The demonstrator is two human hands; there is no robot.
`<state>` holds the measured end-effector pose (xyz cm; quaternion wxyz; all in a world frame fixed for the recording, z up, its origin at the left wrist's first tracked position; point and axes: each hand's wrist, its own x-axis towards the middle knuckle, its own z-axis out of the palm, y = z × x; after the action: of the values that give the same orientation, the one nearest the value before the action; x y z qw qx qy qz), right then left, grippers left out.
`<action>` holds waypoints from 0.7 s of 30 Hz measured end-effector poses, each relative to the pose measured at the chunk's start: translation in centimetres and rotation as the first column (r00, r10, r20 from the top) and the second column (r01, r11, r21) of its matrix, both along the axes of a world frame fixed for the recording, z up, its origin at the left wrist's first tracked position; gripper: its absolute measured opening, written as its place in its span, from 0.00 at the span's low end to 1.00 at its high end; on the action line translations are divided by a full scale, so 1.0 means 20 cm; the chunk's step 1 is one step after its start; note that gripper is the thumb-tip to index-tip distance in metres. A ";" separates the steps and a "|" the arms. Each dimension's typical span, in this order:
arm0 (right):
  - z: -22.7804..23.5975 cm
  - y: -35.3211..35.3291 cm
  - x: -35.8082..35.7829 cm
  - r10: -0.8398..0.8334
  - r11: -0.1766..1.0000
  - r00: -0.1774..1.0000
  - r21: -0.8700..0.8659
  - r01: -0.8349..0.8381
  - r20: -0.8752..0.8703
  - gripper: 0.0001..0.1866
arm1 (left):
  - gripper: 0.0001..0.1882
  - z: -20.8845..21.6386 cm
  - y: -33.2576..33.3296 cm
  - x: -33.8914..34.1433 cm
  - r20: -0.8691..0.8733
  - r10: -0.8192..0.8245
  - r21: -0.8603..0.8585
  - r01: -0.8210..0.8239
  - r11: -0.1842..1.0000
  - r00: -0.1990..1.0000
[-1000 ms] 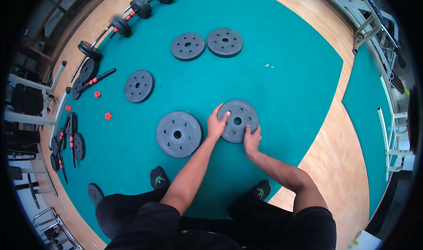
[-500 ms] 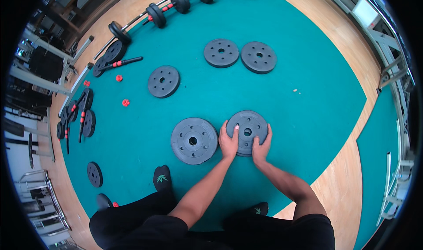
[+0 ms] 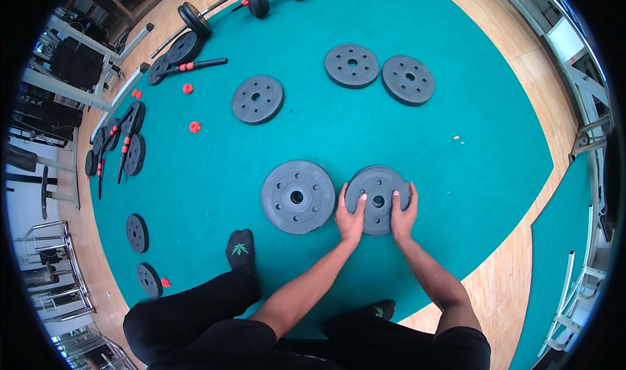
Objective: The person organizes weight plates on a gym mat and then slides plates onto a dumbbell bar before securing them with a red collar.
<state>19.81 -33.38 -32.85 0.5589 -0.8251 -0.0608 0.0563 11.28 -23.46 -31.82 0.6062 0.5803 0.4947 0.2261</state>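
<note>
Both my hands hold a round dark grey weight plate [image 3: 377,218] low over the green mat. My left hand [image 3: 351,218] curls round its left edge, with the thumb on the top face. On the opposite edge my right hand [image 3: 403,215] grips the same way, thumb near the centre hole. A second rim peeks out along the far edge, seemingly of another plate under it. Just left of my left hand lies a larger-looking grey weight plate [image 3: 298,215], flat on the mat.
Farther off on the green mat [image 3: 469,194] lie three more plates, one of them a left plate [image 3: 258,100]. Red collar nuts [image 3: 195,127] and dumbbell bars with plates [image 3: 124,154] are at the left. Barbells [image 3: 195,19] line the back; gym frames stand along the sides.
The view has shifted slightly, so the mat's contents sit differently in the picture. My hands stay on the same plate; its upper disc now sits a little nearer me relative to the rim below.
</note>
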 end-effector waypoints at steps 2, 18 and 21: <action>0.02 0.00 0.02 0.016 1.000 0.995 0.011 -0.015 -0.103 0.27 | 0.34 -0.03 -0.01 0.01 -0.028 0.020 0.040 -0.019 0.999 0.999; 0.29 0.36 -0.21 0.512 0.850 0.843 0.047 -0.525 0.164 0.30 | 0.06 0.46 0.29 -0.38 0.249 -0.125 0.388 0.019 0.921 0.960; 0.30 0.52 -0.39 0.514 0.851 0.858 0.127 -0.510 0.005 0.33 | 0.13 0.47 0.69 -0.51 -0.065 0.151 0.597 -0.083 0.798 0.986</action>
<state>12.04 -22.89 -26.88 0.5746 -0.7420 -0.2733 0.2111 1.00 -9.75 -22.37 0.3520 0.7200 0.4669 0.3738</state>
